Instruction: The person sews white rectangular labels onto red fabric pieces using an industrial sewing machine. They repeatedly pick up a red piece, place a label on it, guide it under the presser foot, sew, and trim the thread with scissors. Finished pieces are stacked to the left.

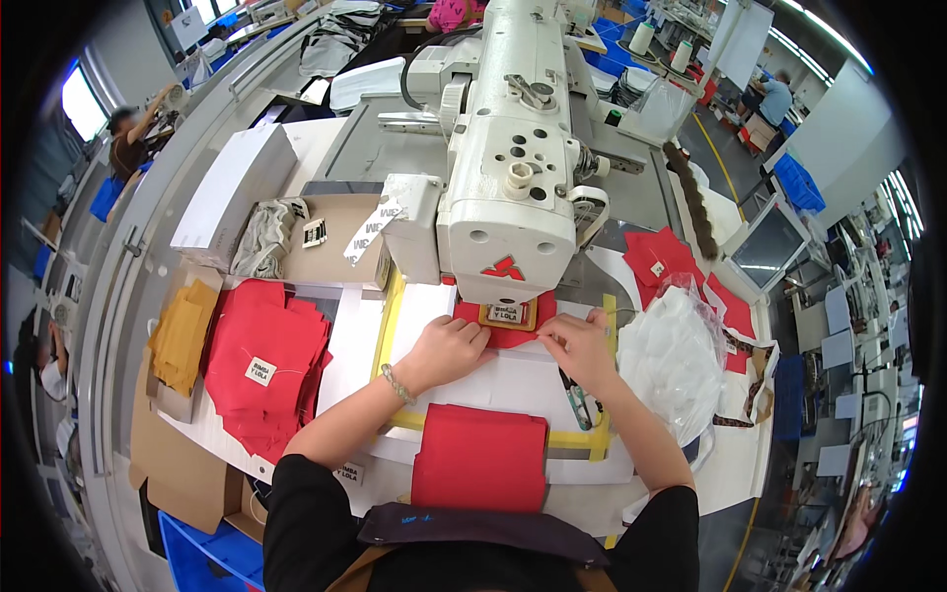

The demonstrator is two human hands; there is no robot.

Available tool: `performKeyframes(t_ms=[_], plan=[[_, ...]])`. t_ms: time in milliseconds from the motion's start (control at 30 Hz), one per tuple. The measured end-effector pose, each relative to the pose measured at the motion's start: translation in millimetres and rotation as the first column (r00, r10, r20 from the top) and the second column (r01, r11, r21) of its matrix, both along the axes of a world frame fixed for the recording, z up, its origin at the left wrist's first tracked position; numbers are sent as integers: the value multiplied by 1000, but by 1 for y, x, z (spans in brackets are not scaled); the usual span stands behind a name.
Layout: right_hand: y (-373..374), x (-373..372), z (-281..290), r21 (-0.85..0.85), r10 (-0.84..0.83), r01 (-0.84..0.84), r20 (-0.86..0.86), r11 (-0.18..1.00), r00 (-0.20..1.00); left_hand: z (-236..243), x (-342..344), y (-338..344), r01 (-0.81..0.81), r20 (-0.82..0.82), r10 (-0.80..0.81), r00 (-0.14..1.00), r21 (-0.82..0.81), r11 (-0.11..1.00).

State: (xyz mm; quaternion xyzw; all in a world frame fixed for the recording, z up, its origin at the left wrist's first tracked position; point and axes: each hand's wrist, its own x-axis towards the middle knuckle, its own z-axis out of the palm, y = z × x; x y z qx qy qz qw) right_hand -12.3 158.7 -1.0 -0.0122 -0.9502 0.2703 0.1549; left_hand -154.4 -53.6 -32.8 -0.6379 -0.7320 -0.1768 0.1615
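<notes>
A red fabric piece [510,340] lies under the head of a white industrial sewing machine [513,222]. A yellowish clamp frame [534,317] sits on it, around a pale printed label [505,313]. My left hand [447,352] is at the fabric's left edge, fingers bent and close together on the cloth. My right hand [580,349] pinches the right edge between thumb and forefinger, its other fingers curled. Nearer to me lies a stack of folded red fabric [479,457]. Thread snips [576,403] rest on the table below my right hand.
At left are labelled red pieces [264,365], yellow fabric pieces [184,335], an open cardboard box [335,232] and a white box [235,192]. A plastic bag of white pieces [673,365], more red pieces [659,262] and a screen [767,243] stand right. Yellow tape [391,321] borders the work area.
</notes>
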Motion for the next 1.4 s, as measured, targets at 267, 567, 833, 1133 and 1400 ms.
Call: performKeyframes(t_ms=[267, 567, 833, 1133, 1400], plan=[[-3, 11, -12, 91, 54, -42, -130, 995, 990, -7, -4, 7, 48, -68, -44, 997, 56, 997], [-33, 71, -8, 417, 177, -112, -121, 902, 977, 21, 12, -29, 261, -79, -263, 961, -46, 964], [-40, 90, -1, 413, -211, 212, -50, 886, 976, 32, 24, -98, 20, -100, -23, 995, -31, 999], [-44, 108, -19, 328, -390, 324, 158, 887, 907, 22, 41, -141, -140, 73, 145, 987, -61, 988], [-34, 90, -17, 446, -197, 171, 13, 879, 980, 28, 49, -151, -149, 82, 153, 985, -59, 987]])
